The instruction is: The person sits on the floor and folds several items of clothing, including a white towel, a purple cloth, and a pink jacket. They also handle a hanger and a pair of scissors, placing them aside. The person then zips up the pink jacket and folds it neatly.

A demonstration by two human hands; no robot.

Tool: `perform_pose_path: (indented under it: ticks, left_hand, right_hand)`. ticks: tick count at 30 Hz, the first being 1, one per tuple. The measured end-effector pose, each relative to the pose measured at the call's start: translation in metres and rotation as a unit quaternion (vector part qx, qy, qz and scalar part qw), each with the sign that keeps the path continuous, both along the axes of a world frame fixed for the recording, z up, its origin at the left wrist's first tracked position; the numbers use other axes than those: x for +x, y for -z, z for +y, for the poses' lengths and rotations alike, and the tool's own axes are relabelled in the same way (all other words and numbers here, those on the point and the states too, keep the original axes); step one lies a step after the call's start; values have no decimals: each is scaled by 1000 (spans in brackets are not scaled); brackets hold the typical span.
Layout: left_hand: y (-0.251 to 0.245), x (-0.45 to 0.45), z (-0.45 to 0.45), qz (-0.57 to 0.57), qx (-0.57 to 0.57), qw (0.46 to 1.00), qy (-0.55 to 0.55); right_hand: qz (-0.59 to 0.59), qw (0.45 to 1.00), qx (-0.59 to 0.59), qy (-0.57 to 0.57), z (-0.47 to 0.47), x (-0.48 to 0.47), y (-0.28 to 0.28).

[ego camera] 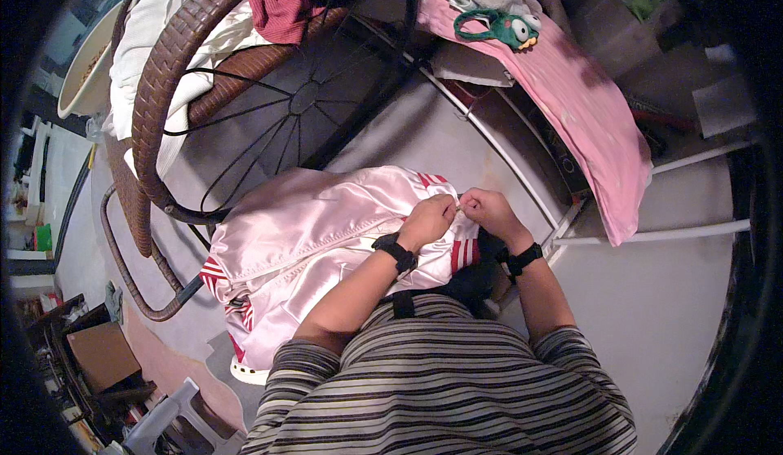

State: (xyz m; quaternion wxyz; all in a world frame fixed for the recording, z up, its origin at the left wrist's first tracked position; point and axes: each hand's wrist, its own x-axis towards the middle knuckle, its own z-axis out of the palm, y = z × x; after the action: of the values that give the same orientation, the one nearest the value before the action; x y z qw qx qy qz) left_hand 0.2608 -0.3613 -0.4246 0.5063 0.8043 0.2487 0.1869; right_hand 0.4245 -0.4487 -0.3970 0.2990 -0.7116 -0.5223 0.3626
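A pink satin jacket with red-and-white striped ribbed trim and a front zipper lies spread across my lap. At the jacket's right end, near the striped ribbing, my left hand pinches the fabric edge. My right hand is closed at the same edge, its fingertips almost meeting those of my left. Something very small shows between the fingertips, too small to make out. Both wrists wear black bands. The jacket's far end hangs down at the left, beside my left forearm.
A brown woven wicker chair holding white clothes and a red ribbed cloth stands ahead. At right, a pink cloth covers a rack with white bars; a green headband rests on it. A grey plastic stool is lower left.
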Motion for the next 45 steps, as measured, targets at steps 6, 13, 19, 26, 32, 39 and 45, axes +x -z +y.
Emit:
perform_pose_path:
  ticks: [6, 13, 19, 26, 32, 39, 45]
  left_hand:
    - [11, 0, -7, 23, -4, 1000, 0]
    - [16, 2, -8, -16, -138, 988, -73]
    - [5, -2, -7, -46, -139, 986, -83]
    - [-3, -11, 0, 2, -116, 993, -10]
    - [-11, -11, 2, -19, -34, 999, -18]
    - [-22, -10, 3, 5, -67, 997, -42]
    - [-6, -17, 9, -35, -334, 941, 36]
  right_hand:
    - [-65, 995, -3, -70, 2, -1, -3]
    - [-3, 999, -13, 29, 5, -7, 16]
    - [218, 973, -41, 57, -1, 3, 25]
    - [14, 994, -27, -108, 3, 6, 15]
    - [-78, 995, 3, -66, 5, -15, 3]
    - [-169, 983, 67, -32, 8, -28, -19]
    - [-185, 972, 116, -88, 11, -19, -48]
